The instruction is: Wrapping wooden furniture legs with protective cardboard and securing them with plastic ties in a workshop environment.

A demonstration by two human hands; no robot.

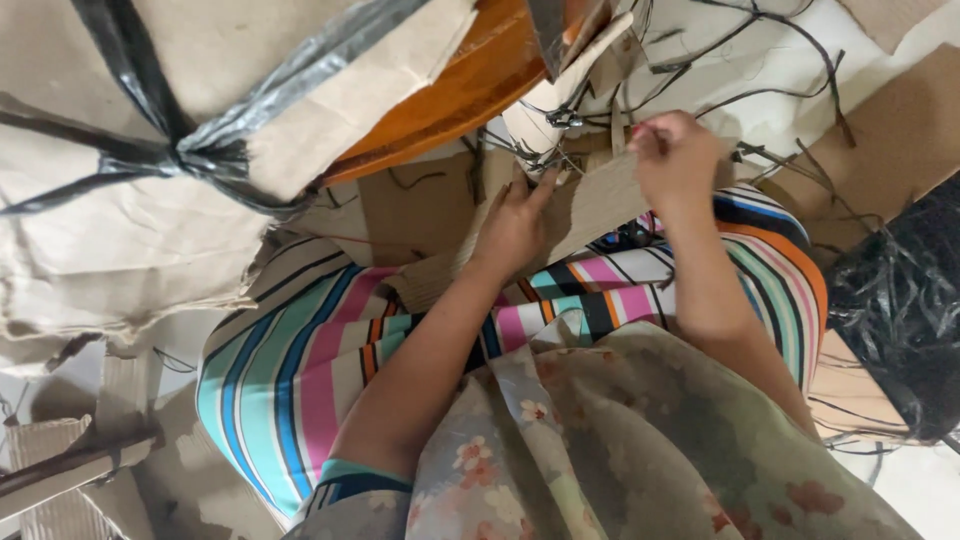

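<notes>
A strip of brown corrugated cardboard (pixel 600 200) lies across my lap, over my striped trousers (pixel 300 360). My left hand (pixel 512 228) presses flat on the strip's near end, fingers together and pointing up. My right hand (pixel 672 152) pinches the strip's top edge at its far end, fingers closed on it. Thin black strings (pixel 745 95) trail over the cardboard pieces just behind my right hand. A small metal clip or wire knot (pixel 562 120) sits above the strip between my hands.
A big cardboard bundle (pixel 130 200) tied with black plastic tape fills the left. An orange wooden curved board (pixel 460 95) lies behind it. Flat cardboard sheets (pixel 890 140) and a heap of black plastic strips (pixel 900 300) are on the right. Cardboard scraps (pixel 60 470) lie lower left.
</notes>
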